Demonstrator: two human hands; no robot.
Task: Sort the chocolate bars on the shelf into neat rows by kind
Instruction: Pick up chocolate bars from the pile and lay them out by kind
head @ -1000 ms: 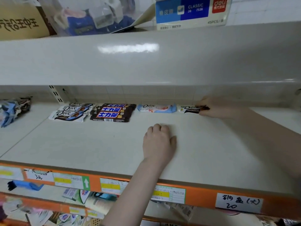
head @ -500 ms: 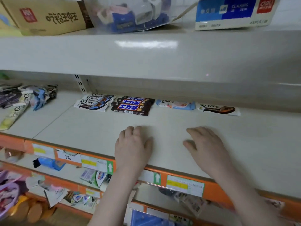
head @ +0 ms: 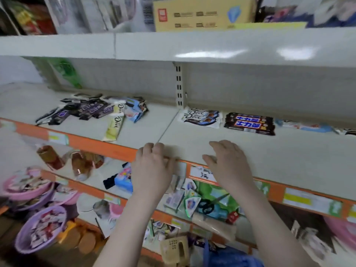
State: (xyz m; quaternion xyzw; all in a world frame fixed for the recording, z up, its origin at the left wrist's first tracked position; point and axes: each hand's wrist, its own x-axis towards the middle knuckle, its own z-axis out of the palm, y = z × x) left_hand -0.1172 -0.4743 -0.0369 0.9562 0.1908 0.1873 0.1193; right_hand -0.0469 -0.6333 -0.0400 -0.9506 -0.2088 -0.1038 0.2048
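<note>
Since the right hand (head: 227, 162) had let go of the far-right Dove bar & pulled back, both hands sat empty, apart, at the shelf (head: 289, 151) front edge, left hand (head: 154, 166) too. View swung left: unsorted pile (head: 100, 110) far left; sorted Dove bars (head: 201, 116), dark bars (head: 250, 123) far right.

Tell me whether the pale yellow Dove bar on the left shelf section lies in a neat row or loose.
Loose. The pale yellow Dove bar lies slanted at the edge of a jumbled pile of dark-wrapped bars, in no row.
</note>
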